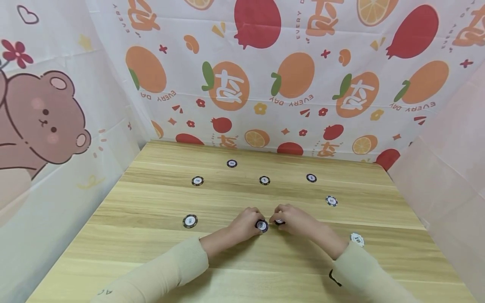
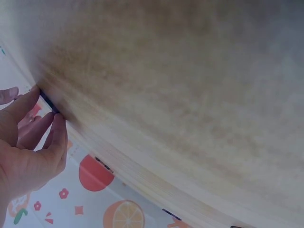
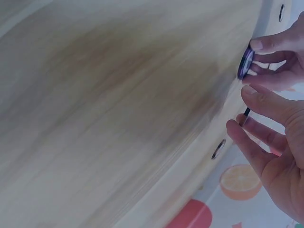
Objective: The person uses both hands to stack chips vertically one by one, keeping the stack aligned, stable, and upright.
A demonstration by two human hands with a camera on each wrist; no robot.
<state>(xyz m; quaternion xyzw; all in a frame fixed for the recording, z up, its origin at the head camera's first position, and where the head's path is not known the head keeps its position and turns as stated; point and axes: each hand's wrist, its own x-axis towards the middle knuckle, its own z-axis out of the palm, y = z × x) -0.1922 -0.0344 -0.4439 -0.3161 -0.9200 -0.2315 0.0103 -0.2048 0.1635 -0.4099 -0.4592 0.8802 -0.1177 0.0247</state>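
Near the middle of the table, my left hand (image 1: 245,225) pinches a dark poker chip (image 1: 262,226) by its edge between thumb and fingers. In the right wrist view that chip (image 3: 245,62) shows a purple-black rim and a pale centre. Just to the right, my right hand (image 1: 297,219) grips a second dark chip (image 1: 279,221), partly hidden by the fingers. This second chip (image 3: 246,114) appears edge-on as a thin dark line in the right wrist view. The two hands are close together with a small gap between the chips.
Several chips lie flat around the hands: a black chip (image 1: 190,221) at left, others (image 1: 264,180) farther back, and a white-rimmed chip (image 1: 357,239) beside the right sleeve. Fruit-printed cloth (image 1: 261,75) hangs behind the wooden table (image 1: 132,248). A small black strip (image 1: 335,277) lies by the right cuff.
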